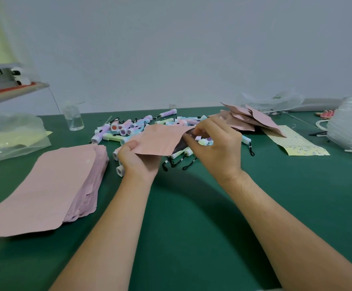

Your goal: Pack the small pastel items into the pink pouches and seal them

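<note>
My left hand [137, 158] grips the near corner of a pink pouch [160, 139] held above the green table. My right hand [215, 143] is at the pouch's open mouth, its fingers curled round a small pastel item [204, 141] that sits partly inside the opening. Several more pastel items [129, 128] with black cords lie in a heap behind the hands. A tall stack of flat pink pouches [51, 185] lies at the left. Another loose pile of pink pouches [250, 118] lies at the back right.
A clear glass jar [73, 118] stands at the back left beside a clear plastic bag [11, 137]. A yellow patterned strip [295, 143] and a bundle of clear plastic [349, 124] lie at the right. Green table [192, 206] extends toward me.
</note>
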Tool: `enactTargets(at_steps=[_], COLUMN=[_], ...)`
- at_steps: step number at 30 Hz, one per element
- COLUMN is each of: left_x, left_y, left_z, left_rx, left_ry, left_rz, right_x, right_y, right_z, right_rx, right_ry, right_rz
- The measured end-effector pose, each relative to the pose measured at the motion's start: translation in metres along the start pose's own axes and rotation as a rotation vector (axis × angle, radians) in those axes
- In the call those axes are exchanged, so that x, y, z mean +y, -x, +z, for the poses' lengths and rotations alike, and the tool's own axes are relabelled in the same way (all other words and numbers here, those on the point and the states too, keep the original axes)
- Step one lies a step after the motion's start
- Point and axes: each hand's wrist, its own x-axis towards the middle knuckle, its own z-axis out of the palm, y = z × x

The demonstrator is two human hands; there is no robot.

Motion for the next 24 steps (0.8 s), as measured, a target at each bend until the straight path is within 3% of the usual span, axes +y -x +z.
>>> enactTargets(at_steps=[7, 14, 18, 21, 24], left_x=[-0.003, -0.005, -0.013, -0.014, -0.008], left_y=[-0.004, -0.002, -0.002, 0.003, -0.002], left_z=[-0.002, -0.002, 0.005, 0.006, 0.0], left_rx=[-0.089, -0.115, -0.066, -0.011, 0.05], left_ry=[-0.055, -0.099, -0.239, -0.243, -0.145], left_rz=[-0.035, -0.059, -0.028, -0.033, -0.087], right_x=[0.0, -0.003, -0.004, 0.002, 0.002], right_y=[0.002, 0.003, 0.008, 0.011, 0.011], right_z=[0.004, 0.009, 0.01, 0.008, 0.006], right_rx=[-0.079, -0.643, -0.849, -0.848, -0.847], right_ry=[0.214, 0.225, 0.151, 0.088, 0.095], right_rz=[-0.24, -0.205, -0.171, -0.193, -0.099])
